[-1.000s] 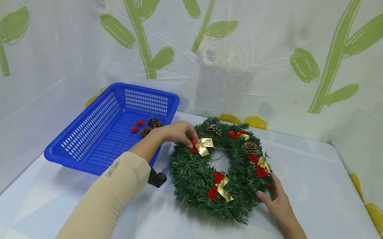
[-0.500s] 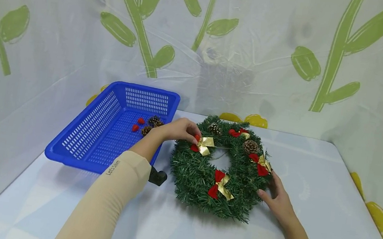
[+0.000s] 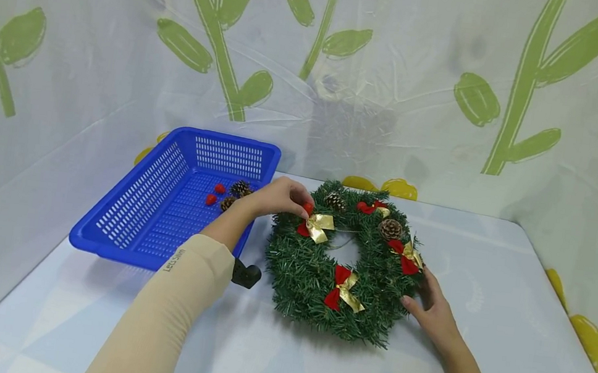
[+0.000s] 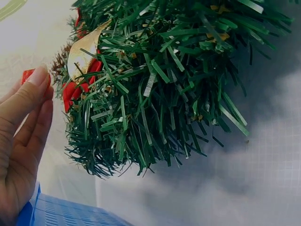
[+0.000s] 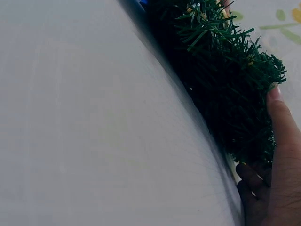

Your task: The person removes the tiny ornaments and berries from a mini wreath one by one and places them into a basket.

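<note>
You face a pale tabletop (image 3: 510, 337) closed in by white sheeting (image 3: 401, 87) printed with green stems, leaves and yellow flowers, evenly lit

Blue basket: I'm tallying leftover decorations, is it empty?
Not empty: the blue basket holds pinecones and small red pieces.

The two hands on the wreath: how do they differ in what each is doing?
The left hand is at the far left of the wreath, its fingertips pinching a small red piece beside a gold bow; the right hand lies against the near right rim, pinching nothing. The left arm wears a beige sleeve; the right forearm is bare. Both touch the same wreath on the table.
</note>
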{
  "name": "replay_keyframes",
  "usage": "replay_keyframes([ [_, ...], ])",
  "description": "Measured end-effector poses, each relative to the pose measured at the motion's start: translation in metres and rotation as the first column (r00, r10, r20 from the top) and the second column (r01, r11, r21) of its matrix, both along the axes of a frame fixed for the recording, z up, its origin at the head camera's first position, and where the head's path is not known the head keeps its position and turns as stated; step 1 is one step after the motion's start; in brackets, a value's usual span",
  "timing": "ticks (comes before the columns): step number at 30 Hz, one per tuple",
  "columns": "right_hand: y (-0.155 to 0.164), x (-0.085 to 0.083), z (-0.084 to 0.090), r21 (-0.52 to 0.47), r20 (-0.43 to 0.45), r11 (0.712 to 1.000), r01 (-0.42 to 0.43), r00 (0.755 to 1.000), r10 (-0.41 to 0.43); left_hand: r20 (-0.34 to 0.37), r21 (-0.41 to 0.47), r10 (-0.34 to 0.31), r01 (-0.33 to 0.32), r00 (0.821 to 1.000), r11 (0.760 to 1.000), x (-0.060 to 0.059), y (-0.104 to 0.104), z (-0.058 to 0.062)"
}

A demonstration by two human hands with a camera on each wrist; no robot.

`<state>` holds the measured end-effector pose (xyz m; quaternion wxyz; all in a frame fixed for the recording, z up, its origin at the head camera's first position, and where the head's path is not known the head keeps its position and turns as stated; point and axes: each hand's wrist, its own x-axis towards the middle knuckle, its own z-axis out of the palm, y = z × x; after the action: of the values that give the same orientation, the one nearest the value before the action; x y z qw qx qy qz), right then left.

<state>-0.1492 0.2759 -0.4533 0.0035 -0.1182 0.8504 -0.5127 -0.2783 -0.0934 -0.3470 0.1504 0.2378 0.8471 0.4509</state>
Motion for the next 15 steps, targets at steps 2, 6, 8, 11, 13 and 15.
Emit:
replay_keyframes([
  [2, 0.000, 0.000, 0.000, 0.003, -0.003, 1.000, 0.000, 1.000, 0.000, 0.005, 0.010, 0.025, -0.025, 1.000, 1.000, 0.000, -0.001, 0.001],
  [6, 0.000, 0.000, -0.001, -0.003, 0.003, 1.000, 0.001, 1.000, -0.001, 0.012, 0.031, 0.069, -0.070, 0.998, 0.997, -0.001, -0.003, 0.004],
  [8, 0.001, 0.000, -0.002, -0.003, 0.000, 1.000, 0.001, 1.000, -0.001, 0.016, 0.044, 0.082, -0.083, 0.996, 0.996, -0.002, -0.005, 0.006],
  [11, 0.001, 0.000, -0.003, -0.008, -0.002, 1.000, 0.001, 1.000, -0.001, 0.032, 0.058, 0.084, -0.086, 0.996, 0.995, -0.003, -0.007, 0.010],
  [13, 0.001, -0.001, -0.003, -0.007, -0.008, 1.000, -0.001, 1.000, 0.001, 0.037, 0.063, 0.080, -0.082, 0.996, 0.995, -0.004, -0.009, 0.012],
  [15, 0.000, -0.001, -0.003, -0.007, -0.003, 1.000, -0.004, 1.000, 0.004, 0.034, 0.061, 0.088, -0.090, 0.996, 0.994, -0.004, -0.012, 0.016],
])
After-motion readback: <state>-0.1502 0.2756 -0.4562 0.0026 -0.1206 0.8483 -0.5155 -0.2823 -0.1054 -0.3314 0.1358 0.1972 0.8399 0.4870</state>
